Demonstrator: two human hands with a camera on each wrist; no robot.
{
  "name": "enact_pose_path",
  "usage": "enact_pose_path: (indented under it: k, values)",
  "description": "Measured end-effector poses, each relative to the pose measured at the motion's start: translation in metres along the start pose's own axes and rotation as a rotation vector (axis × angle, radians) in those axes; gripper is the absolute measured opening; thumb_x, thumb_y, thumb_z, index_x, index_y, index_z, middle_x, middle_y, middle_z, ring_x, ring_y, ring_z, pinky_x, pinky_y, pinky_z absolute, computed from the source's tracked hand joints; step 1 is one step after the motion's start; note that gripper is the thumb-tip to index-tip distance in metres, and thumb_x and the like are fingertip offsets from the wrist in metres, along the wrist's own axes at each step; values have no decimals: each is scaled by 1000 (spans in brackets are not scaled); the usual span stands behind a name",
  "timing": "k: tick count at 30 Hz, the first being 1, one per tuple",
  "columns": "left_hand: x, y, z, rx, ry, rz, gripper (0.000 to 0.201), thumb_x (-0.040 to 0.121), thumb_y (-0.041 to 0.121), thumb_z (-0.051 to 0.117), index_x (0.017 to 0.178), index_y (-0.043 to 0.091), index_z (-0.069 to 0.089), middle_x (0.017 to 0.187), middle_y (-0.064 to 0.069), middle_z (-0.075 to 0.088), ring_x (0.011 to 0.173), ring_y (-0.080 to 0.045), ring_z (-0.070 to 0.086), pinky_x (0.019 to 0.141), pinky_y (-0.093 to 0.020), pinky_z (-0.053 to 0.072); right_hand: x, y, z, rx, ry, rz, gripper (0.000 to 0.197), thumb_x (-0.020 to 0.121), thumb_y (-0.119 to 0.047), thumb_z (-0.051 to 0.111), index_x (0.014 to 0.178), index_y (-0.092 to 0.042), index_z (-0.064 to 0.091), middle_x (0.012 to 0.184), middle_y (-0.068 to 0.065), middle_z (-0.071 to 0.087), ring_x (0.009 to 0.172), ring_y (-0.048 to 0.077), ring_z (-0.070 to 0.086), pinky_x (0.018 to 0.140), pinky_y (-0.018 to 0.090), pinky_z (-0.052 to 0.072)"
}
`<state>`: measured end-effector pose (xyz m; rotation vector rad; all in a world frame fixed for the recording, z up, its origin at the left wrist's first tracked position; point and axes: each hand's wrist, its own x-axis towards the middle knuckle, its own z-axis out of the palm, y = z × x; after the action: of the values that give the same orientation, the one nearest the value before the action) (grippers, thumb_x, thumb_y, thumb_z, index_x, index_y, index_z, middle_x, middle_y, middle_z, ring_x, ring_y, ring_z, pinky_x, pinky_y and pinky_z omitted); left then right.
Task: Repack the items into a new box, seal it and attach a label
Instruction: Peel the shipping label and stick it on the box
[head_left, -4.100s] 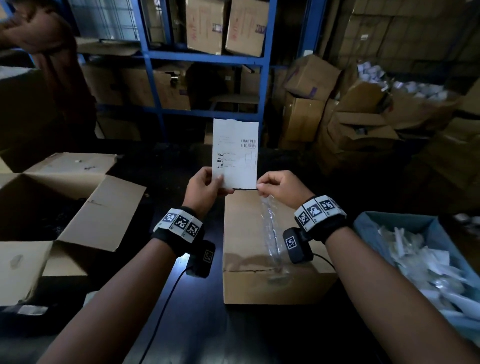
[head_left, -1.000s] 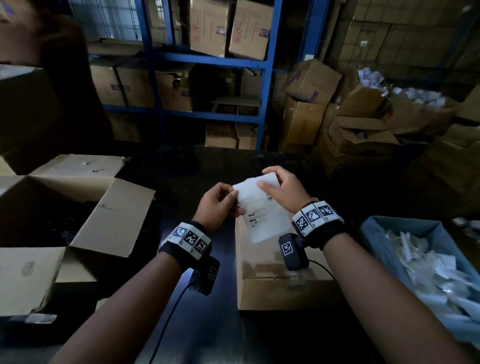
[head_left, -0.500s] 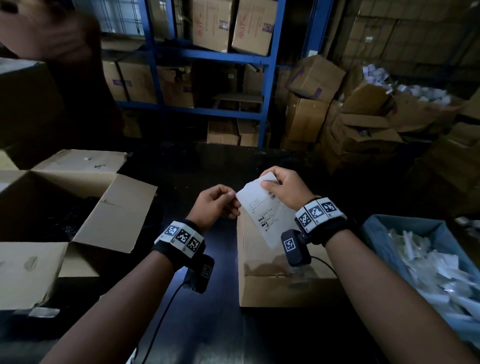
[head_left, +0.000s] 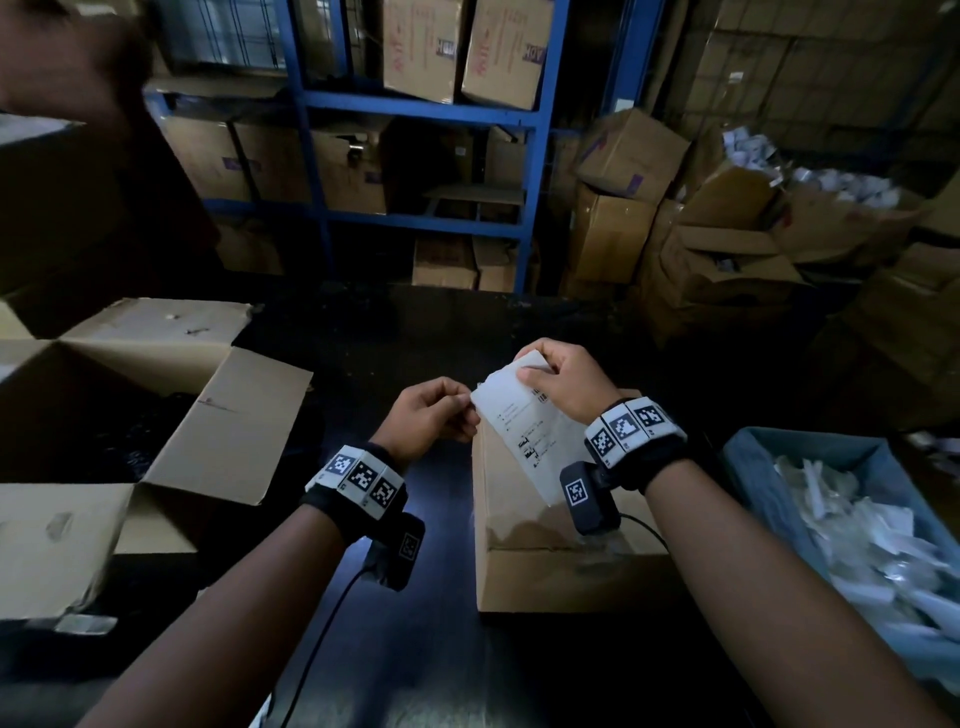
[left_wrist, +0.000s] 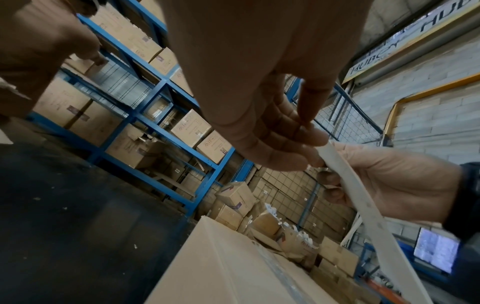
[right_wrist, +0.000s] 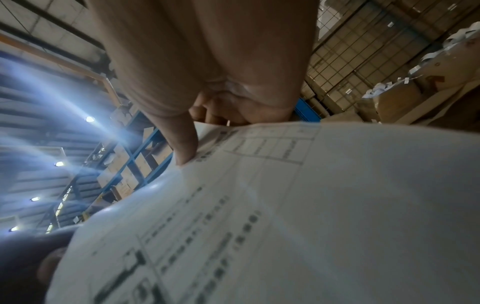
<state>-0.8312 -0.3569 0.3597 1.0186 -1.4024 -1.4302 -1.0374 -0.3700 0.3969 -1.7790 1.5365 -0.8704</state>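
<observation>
A white printed label hangs tilted above the sealed brown box on the dark table. My right hand pinches the label's far edge between thumb and fingers. My left hand pinches its left corner. In the left wrist view the label shows edge-on between both hands, above the taped box. The right wrist view is mostly filled by the label's printed face, with my thumb pressed on it.
An open, larger cardboard box sits at the left. A blue bin of white packets stands at the right. Blue shelving with cartons and piled boxes lies beyond the table. Another person's blurred arm is at top left.
The label came down from upright in front of me to a tilt just over the sealed box. My left fingers shifted to its left corner and the right hand to its far edge.
</observation>
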Motion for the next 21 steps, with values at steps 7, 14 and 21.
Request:
enact_pose_path:
  k: [7,14,21]
  values:
    - [4,-5,6,-39,67,49,17,96,8,47,83,10,58,72,-6,63,66,-17,63,61,-28,52,0,2,14,-187,248,-108,55,81,-26,73,130,-28,47,125,-3,46,110,9,48,90,28,45]
    - [7,-7,11,-42,55,108,13,95,11,50,87,10,60,81,-9,64,76,-22,63,73,-35,56,-12,0,23,33,-86,-140,14,91,-17,62,103,-18,69,92,-4,69,83,4,67,69,21,54]
    - [8,-10,13,15,75,163,14,94,12,53,85,15,63,82,-6,65,79,-25,63,78,-43,54,-18,-2,29,277,-85,-105,20,93,-6,58,110,0,66,101,18,69,93,25,70,77,30,59]
